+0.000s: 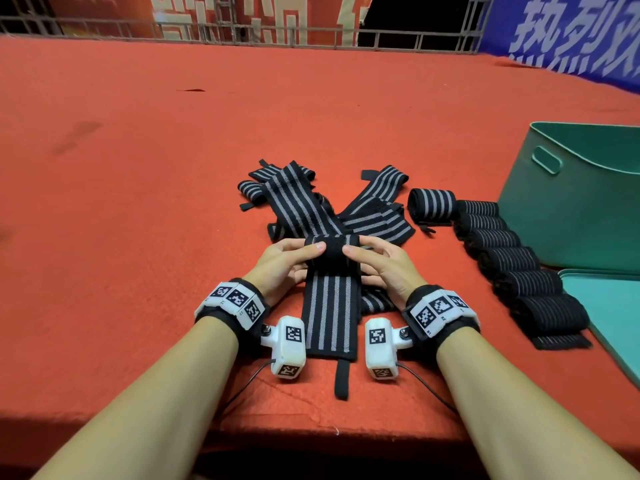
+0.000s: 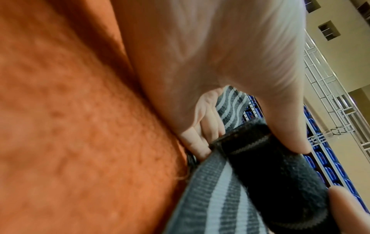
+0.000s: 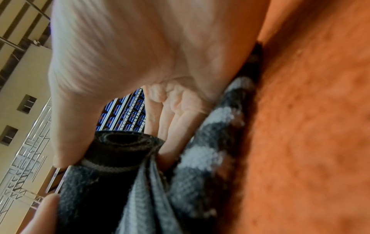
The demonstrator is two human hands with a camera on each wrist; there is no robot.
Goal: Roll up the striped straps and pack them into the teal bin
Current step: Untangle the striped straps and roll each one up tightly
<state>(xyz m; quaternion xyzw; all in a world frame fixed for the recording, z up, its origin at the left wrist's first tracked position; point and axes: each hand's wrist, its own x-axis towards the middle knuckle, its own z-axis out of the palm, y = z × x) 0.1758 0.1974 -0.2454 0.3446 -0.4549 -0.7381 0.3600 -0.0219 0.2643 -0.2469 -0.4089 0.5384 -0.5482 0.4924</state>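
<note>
Strap [image 1: 330,308] lying flat on red cloth [image 1: 138,202] in front of person, far end being wound into small roll [image 1: 331,249]; left hand [image 1: 282,263] and right hand [image 1: 384,265] pinching roll ends, thumbs on top. Risk: elastic springing back, roll loosening or winding crooked if one side is gripping slacker; loose pile [image 1: 311,202] just behind possibly snagging. Black weave, grey stripes, thin tab [image 1: 342,379] trailing at near end. Finished rolls [image 1: 512,258] sitting beside teal bin [image 1: 571,209]
</note>
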